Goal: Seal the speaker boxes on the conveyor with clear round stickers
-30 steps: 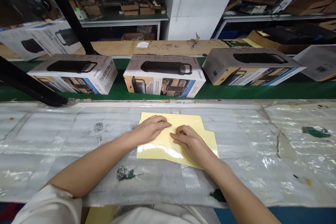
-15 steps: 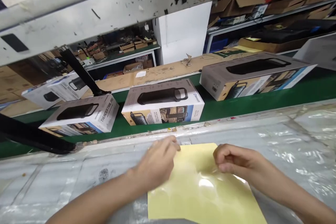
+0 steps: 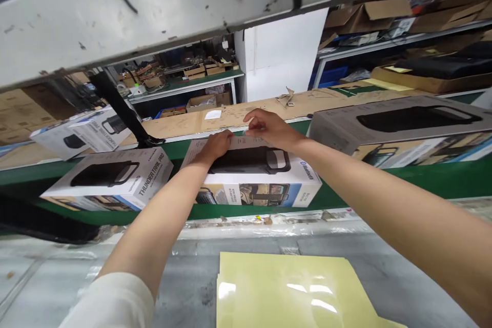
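Both my arms reach out over the bench to the middle speaker box [image 3: 253, 184] on the green conveyor belt [image 3: 442, 179]. My left hand [image 3: 216, 146] rests on the box's far top edge, its fingers bent and pressed together. Just to its right, my right hand [image 3: 270, 128] hovers over the same edge with thumb and fingers in a pinch. What either hand holds is too small to make out. A stack of glossy yellow sheets [image 3: 292, 292] lies on the plastic-covered bench [image 3: 57, 282] below my arms.
A second speaker box [image 3: 111, 179] lies left of the middle one and a third [image 3: 403, 128] to the right. A black slanted bar [image 3: 42, 220] crosses at left. A chipped white beam [image 3: 154, 10] hangs overhead. Cardboard and shelves stand behind the belt.
Both hands left the yellow sheets and moved forward to the far top edge of the middle box. The view tilted upward, so the sheets now sit at the bottom.
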{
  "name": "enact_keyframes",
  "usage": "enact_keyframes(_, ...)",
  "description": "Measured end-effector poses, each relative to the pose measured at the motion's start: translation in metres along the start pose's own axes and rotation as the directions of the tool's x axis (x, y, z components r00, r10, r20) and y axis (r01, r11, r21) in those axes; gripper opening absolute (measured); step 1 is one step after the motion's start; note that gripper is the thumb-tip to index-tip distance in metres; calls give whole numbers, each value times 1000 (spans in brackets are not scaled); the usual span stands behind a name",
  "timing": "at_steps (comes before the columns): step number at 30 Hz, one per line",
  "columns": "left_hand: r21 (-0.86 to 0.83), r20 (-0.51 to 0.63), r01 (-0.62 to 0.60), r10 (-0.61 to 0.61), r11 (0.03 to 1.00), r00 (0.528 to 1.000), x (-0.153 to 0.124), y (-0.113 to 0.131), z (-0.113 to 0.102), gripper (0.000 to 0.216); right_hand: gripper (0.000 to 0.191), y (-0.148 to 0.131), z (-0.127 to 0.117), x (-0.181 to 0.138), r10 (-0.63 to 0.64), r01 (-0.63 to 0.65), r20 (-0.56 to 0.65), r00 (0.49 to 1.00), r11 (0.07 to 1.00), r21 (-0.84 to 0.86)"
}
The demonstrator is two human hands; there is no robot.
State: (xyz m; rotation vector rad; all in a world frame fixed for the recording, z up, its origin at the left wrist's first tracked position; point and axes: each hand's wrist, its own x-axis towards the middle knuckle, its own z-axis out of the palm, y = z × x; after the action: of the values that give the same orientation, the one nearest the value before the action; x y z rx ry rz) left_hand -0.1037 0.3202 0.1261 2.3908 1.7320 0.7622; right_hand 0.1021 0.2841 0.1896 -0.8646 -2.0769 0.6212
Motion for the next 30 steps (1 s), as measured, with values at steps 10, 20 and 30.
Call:
enact_keyframes(10,-21,-30,71,-72,997,997,3,-15,5,36,27,59,42,69,50,-25,105,993,972,-233)
enact_keyframes(20,-65,-40,78,-80,995,996,-3,-19,2,40,43,51,48,40,-37,95,129,991,871,-482)
enact_keyframes(30,11,50,-47,46,999,998,-10,-12,-12,40,44,22,32,1,250,-121,98,963,730,-673)
